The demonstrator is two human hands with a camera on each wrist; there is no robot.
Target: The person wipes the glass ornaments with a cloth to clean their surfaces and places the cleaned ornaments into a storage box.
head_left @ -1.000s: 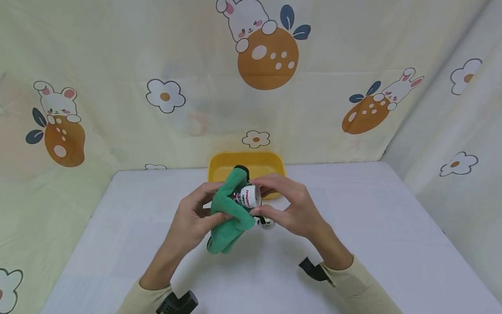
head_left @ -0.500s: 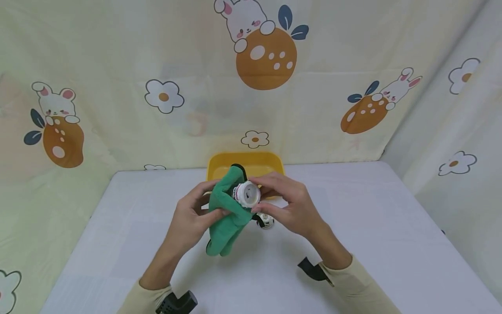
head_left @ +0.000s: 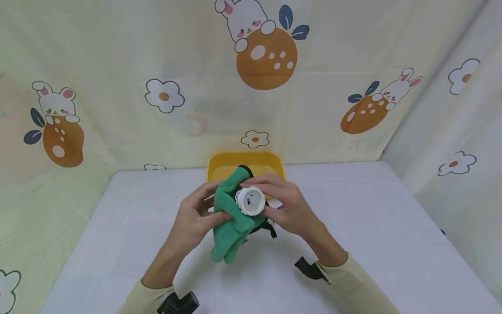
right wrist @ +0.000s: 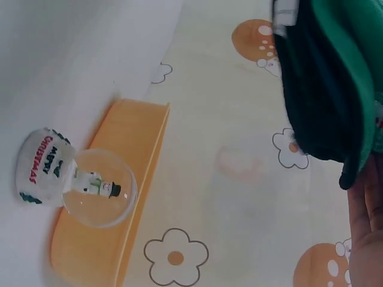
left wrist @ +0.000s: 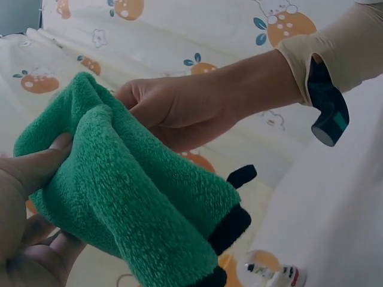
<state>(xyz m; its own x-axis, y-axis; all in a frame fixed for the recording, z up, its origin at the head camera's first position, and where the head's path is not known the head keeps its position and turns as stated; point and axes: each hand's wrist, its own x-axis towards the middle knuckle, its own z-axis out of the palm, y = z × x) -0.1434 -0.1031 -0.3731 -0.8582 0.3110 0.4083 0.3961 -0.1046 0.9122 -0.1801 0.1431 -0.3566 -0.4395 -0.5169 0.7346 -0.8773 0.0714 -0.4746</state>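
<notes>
My left hand (head_left: pixel 198 216) grips a green fleecy cloth (head_left: pixel 227 237) with dark edging, thumb on the near face. Wrapped partly in it is a snow globe; only its white base (head_left: pixel 251 201) shows in the head view, underside facing me, and the cloth hides the dome. The right hand (head_left: pixel 286 203) pinches the base, fingers at its upper edge and thumb at its right side. In the left wrist view, the folded cloth (left wrist: pixel 125 185) covers the held globe. A second snow globe (right wrist: pixel 45 167), with a snowman inside and a lettered white base, stands on the table.
A yellow tray (head_left: pixel 219 165) stands at the back of the white-covered table (head_left: pixel 345 209), behind my hands. In the right wrist view, the second globe is in front of this tray (right wrist: pixel 137 122). A patterned curtain (head_left: pixel 196 52) rises behind the table.
The held globe's base has turned from its lettered side to its underside. Hands and cloth have shifted slightly right. The standing globe is now hidden behind the cloth in the head view.
</notes>
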